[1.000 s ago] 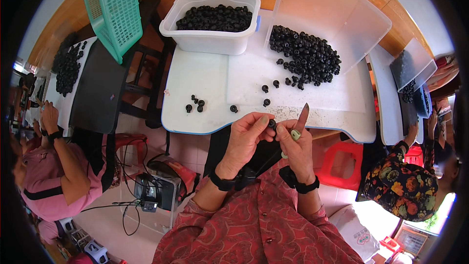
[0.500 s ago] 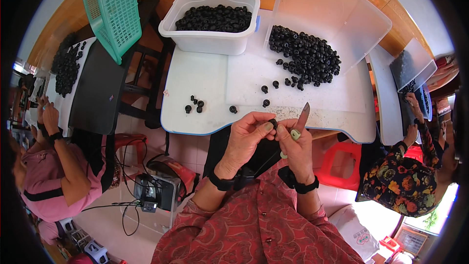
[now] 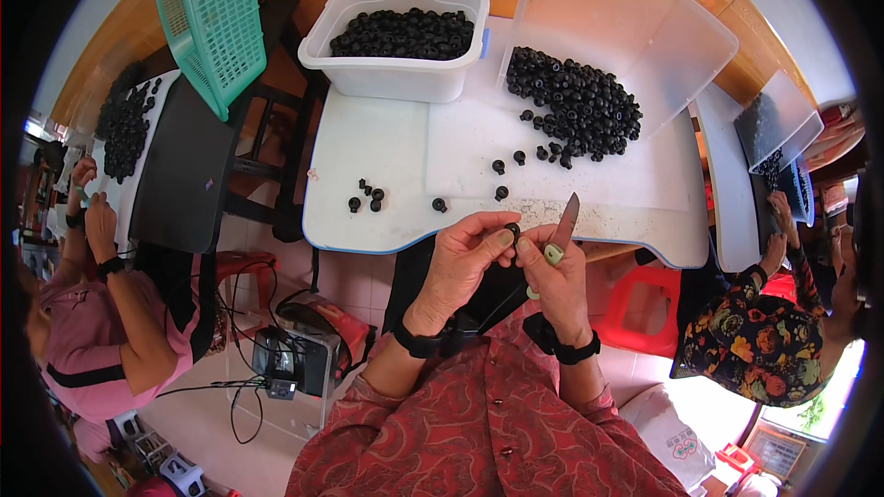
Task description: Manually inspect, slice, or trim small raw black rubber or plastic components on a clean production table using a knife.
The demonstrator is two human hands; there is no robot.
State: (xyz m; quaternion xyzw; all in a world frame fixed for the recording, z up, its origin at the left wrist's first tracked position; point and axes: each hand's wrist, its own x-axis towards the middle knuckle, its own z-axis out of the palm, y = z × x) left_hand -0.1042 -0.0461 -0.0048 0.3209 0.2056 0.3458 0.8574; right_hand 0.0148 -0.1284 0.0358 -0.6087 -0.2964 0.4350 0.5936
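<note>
Between thumb and fingers, my left hand (image 3: 463, 260) pinches a small round black part (image 3: 512, 231) just past the table's front edge. My right hand (image 3: 557, 283) is closed around a small knife with a pale green handle (image 3: 552, 254); its blade points up and away from me. The right thumb is close beside the black part, and I cannot tell whether it touches. Several similar black parts (image 3: 377, 195) lie loose on the table ahead of my hands. A large pile of them (image 3: 575, 106) spills out of a clear plastic bin (image 3: 635, 0) tipped on its side.
A white tub (image 3: 396, 83) full of black parts stands at the back of the white table (image 3: 368, 152). Dark crumbs lie near its front edge. A green basket (image 3: 221, 32) is at the left. People work at tables on both sides. A red stool (image 3: 642, 313) stands at the right.
The knife has tilted slightly left with my right hand. The black part has turned a little in my left fingers. At the left, the other person's hands have moved apart.
</note>
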